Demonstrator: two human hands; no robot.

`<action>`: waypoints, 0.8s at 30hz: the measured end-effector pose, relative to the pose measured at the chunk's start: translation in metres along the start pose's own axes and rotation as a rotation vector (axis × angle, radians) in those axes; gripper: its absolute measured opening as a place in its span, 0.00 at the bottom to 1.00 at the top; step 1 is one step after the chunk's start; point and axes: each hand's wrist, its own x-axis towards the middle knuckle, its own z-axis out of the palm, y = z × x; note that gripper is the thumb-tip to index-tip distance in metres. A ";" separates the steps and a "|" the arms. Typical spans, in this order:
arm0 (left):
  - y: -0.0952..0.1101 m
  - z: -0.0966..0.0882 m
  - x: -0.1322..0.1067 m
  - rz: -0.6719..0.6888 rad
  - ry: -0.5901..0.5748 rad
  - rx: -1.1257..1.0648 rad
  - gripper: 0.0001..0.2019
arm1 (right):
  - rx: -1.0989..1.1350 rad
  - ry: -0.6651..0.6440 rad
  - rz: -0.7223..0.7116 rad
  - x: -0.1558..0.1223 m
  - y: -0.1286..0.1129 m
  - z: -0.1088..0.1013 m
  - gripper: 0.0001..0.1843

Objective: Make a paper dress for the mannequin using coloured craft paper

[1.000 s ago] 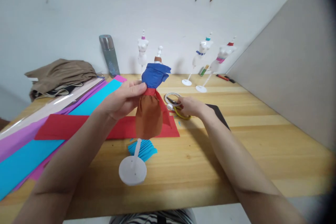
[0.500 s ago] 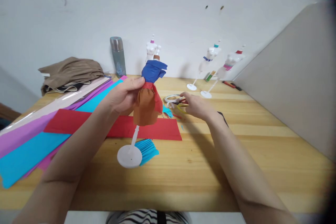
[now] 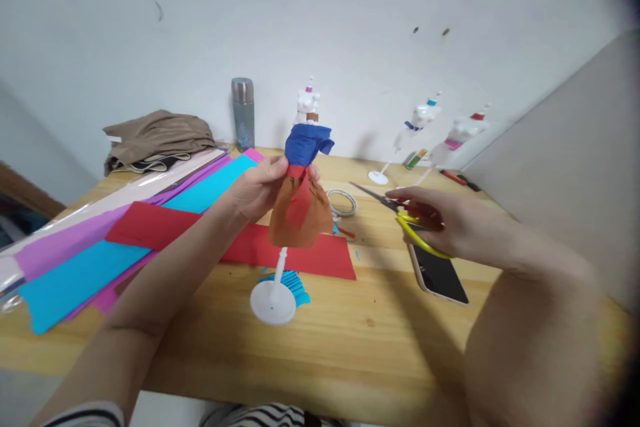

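My left hand (image 3: 260,188) is closed around the waist of a small dress-form mannequin (image 3: 273,301) on a white stand. The mannequin wears a blue paper top (image 3: 306,142), a red paper sash (image 3: 300,197) and a brown paper skirt (image 3: 280,223). My right hand (image 3: 450,220) grips yellow-handled scissors (image 3: 380,197), raised above a phone (image 3: 440,273), with the blades pointing left toward the mannequin. A roll of white tape (image 3: 343,203) lies between the hands. Behind the skirt, a red paper strip (image 3: 330,260) lies on the table, and a pleated blue paper piece (image 3: 297,287) sits by the stand.
Sheets of coloured paper (image 3: 95,270) spread across the left side. Brown folded cloth (image 3: 160,137) and a thermos (image 3: 243,113) stand near the wall. More white mannequins (image 3: 307,101) are at the back, including two (image 3: 423,113) on the right. Markers (image 3: 453,177) lie beside the right partition.
My right hand has picked up the scissors from beside the tape and moved right with them, uncovering the phone. The mannequin has turned slightly in my left hand, and the view has shifted.
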 end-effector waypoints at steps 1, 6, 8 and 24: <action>-0.002 0.000 0.001 0.016 -0.024 -0.004 0.25 | 0.061 0.048 -0.077 -0.002 -0.004 -0.003 0.18; -0.013 0.001 0.001 0.025 -0.096 -0.018 0.27 | 0.048 0.247 -0.304 0.002 -0.058 -0.008 0.17; -0.018 0.001 0.001 0.024 -0.095 -0.039 0.27 | 0.007 0.317 -0.380 0.008 -0.076 -0.005 0.20; -0.006 0.017 -0.005 -0.233 -0.094 -0.051 0.25 | -0.206 0.569 -0.538 0.027 -0.067 0.001 0.20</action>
